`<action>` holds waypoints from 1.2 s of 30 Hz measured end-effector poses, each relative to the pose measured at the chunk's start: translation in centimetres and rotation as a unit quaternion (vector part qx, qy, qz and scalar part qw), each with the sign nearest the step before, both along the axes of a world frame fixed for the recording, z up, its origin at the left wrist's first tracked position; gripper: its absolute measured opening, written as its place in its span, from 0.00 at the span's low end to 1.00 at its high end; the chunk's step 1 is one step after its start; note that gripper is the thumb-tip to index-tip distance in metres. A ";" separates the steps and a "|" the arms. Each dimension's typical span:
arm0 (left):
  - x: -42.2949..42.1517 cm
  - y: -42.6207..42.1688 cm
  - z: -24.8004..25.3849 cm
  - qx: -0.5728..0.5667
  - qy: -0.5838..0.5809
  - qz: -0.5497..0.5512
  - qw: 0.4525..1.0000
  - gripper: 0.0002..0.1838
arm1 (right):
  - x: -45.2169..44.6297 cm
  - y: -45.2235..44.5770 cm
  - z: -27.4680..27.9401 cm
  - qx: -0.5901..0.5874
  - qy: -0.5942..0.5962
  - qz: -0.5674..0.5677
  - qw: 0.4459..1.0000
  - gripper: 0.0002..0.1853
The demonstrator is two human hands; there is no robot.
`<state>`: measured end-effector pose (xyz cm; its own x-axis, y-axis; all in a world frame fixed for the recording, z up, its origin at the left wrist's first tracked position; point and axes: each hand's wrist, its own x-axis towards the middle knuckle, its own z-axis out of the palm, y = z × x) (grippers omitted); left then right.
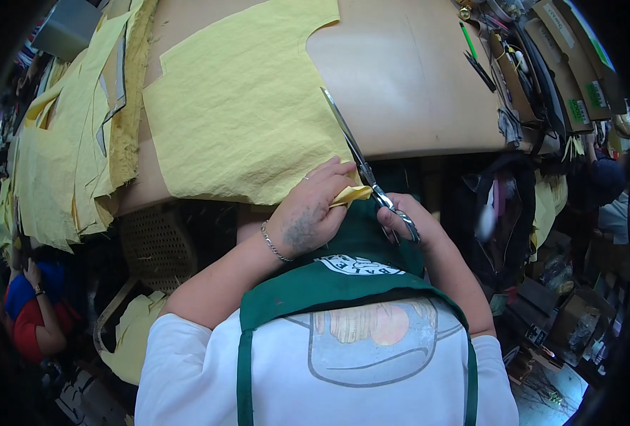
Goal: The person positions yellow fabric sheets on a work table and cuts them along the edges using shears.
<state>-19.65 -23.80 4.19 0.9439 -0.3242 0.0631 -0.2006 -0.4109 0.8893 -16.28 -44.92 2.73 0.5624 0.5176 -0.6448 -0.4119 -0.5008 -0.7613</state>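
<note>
A large yellow fabric piece lies flat on the tan table, its lower right corner folded up. My left hand, wearing a ring and a bracelet, grips that corner near the table's front edge. In my right hand are large metal scissors, with my fingers in the handles. The scissors point up and away along the right edge of the fabric, and their blades look nearly closed. The fabric partly hides my left fingertips.
More yellow fabric is piled at the table's left end, some hanging over the edge. At the right are a green pencil and cardboard boxes. A chair stands below the table; another person's arm shows far left.
</note>
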 end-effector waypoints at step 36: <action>-0.8 0.8 0.8 -0.053 0.048 -0.046 0.996 0.13 | 1.0 2.1 -0.2 0.007 -0.010 -0.019 1.000 0.36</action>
